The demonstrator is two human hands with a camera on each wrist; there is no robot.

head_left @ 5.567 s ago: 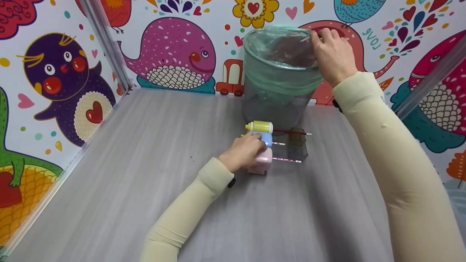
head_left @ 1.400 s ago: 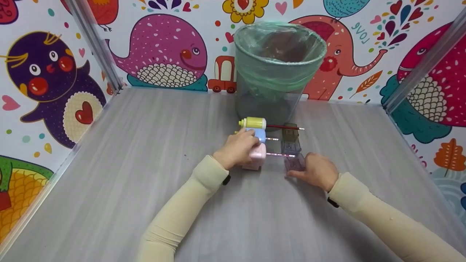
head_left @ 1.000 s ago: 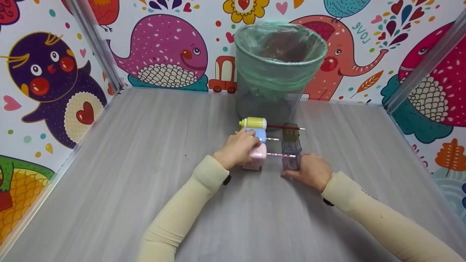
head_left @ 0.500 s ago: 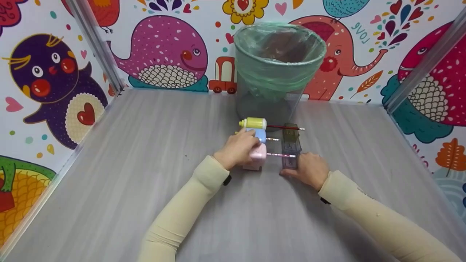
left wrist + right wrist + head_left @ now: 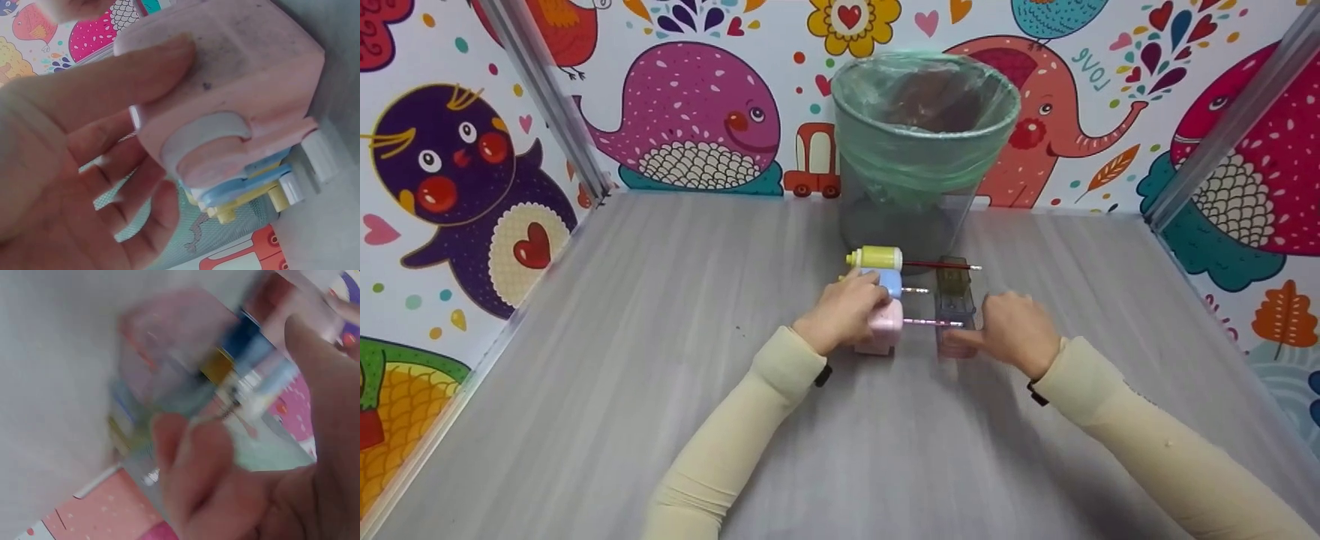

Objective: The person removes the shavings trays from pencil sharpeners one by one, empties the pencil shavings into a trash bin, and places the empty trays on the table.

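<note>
Three crank pencil sharpeners, pink [image 5: 887, 330], blue [image 5: 891, 283] and yellow [image 5: 877, 259], lie side by side, each with a pencil sticking out rightward. My left hand [image 5: 844, 311] holds the pink one; in the left wrist view the thumb [image 5: 152, 64] presses its face while the other fingers bend behind. To the right, see-through shavings drawers stand in a row: brownish [image 5: 955, 274], greyish [image 5: 956, 302] and pinkish [image 5: 956, 351]. My right hand [image 5: 1016, 330] is beside the pinkish drawer, thumb over it, fingers loosely curled around nothing. The right wrist view is blurred.
Behind the sharpeners a waste bin [image 5: 922, 161] with a green liner bag stands against the patterned wall [image 5: 697, 112]. A grey wood-look tabletop [image 5: 697, 300] lies under everything. Metal posts [image 5: 540, 97] mark the corners.
The right hand came down from the bin's rim, held the pinkish drawer and set it in line with the others. It has since let go and lifted slightly. The left hand stayed.
</note>
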